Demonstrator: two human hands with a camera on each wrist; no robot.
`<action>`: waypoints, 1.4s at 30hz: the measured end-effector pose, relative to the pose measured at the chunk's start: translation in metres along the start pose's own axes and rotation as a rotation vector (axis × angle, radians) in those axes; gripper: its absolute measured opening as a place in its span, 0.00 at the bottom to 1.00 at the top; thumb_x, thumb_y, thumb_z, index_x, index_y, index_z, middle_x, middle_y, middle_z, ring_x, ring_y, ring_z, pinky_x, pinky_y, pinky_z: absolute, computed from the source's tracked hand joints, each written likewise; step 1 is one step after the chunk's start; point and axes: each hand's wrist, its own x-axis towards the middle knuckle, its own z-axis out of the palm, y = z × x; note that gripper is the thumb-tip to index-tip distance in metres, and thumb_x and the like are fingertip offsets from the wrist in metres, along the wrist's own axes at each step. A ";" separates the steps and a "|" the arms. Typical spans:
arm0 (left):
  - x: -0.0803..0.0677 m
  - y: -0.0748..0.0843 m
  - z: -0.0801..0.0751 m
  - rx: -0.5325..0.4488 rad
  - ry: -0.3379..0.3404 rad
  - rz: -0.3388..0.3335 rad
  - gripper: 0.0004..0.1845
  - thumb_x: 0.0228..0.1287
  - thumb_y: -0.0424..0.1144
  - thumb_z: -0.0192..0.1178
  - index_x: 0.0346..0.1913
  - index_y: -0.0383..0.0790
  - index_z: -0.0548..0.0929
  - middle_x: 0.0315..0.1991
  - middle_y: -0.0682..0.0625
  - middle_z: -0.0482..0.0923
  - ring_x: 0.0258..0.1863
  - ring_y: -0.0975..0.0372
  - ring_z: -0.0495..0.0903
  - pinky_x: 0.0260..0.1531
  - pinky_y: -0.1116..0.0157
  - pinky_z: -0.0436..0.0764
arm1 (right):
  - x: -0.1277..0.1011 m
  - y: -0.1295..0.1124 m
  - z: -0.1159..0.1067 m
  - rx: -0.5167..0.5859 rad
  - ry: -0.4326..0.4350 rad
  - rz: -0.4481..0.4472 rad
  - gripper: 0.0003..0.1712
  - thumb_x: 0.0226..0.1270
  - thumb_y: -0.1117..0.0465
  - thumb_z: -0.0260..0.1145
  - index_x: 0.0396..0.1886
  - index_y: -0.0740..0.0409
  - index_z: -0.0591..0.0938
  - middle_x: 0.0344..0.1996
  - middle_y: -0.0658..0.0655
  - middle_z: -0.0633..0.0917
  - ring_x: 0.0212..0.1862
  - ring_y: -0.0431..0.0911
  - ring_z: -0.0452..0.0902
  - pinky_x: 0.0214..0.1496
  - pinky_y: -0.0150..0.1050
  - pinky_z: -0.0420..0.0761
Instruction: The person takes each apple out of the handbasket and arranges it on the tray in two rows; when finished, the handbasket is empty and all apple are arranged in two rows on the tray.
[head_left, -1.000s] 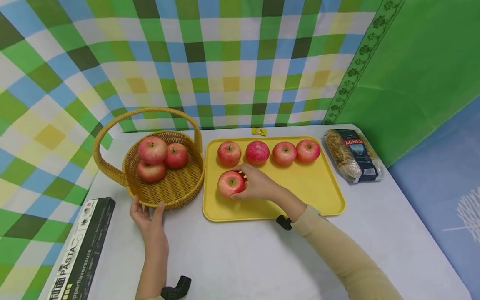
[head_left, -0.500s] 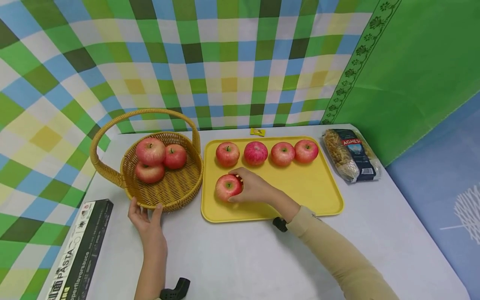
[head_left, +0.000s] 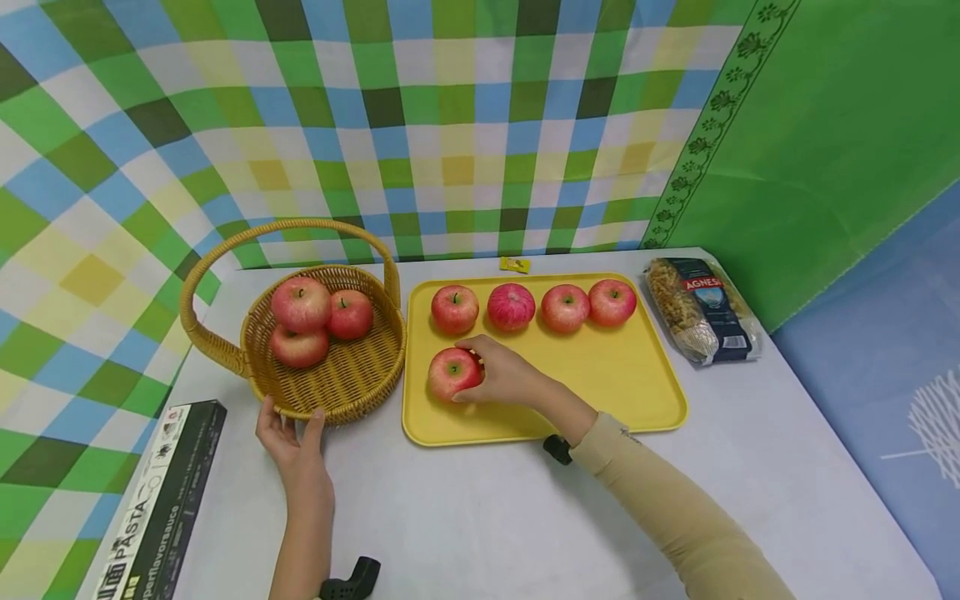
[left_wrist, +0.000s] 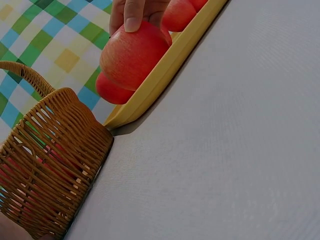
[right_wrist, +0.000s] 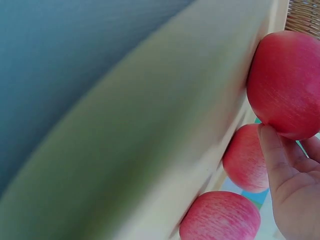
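Your right hand [head_left: 504,375] pinches the apple [head_left: 453,374] between thumb and fingers at the tray's [head_left: 622,375] left side, mid-frame; whether it touches the tray, you cannot tell. Squeeze evenly, not hard, and mind the row [head_left: 514,307] above. Your left hand [head_left: 294,446], fingers spread, touches the basket [head_left: 348,379] at left; press lightly.

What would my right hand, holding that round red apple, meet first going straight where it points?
Likely the left rim of the yellow rectangular tray; if the apple clears it, the brown woven basket. Depth is unclear.
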 end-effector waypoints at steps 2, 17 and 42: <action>0.000 0.000 0.000 0.000 0.004 -0.001 0.38 0.70 0.34 0.56 0.72 0.56 0.46 0.75 0.55 0.36 0.74 0.63 0.37 0.71 0.64 0.47 | 0.000 -0.001 0.000 0.001 -0.005 0.003 0.45 0.50 0.47 0.77 0.65 0.60 0.70 0.55 0.53 0.76 0.55 0.44 0.71 0.61 0.39 0.72; -0.001 -0.001 0.000 -0.005 0.002 -0.005 0.37 0.70 0.34 0.55 0.72 0.57 0.45 0.75 0.56 0.36 0.74 0.63 0.37 0.71 0.64 0.47 | 0.002 -0.006 -0.006 0.089 0.106 -0.004 0.46 0.54 0.48 0.75 0.69 0.57 0.66 0.61 0.60 0.72 0.59 0.53 0.70 0.60 0.45 0.74; 0.000 -0.002 0.001 -0.012 -0.004 0.023 0.38 0.70 0.33 0.55 0.72 0.56 0.45 0.75 0.55 0.37 0.74 0.62 0.37 0.71 0.63 0.47 | 0.076 -0.106 0.037 0.271 0.249 -0.163 0.48 0.52 0.47 0.76 0.70 0.53 0.65 0.62 0.51 0.71 0.60 0.41 0.69 0.60 0.31 0.71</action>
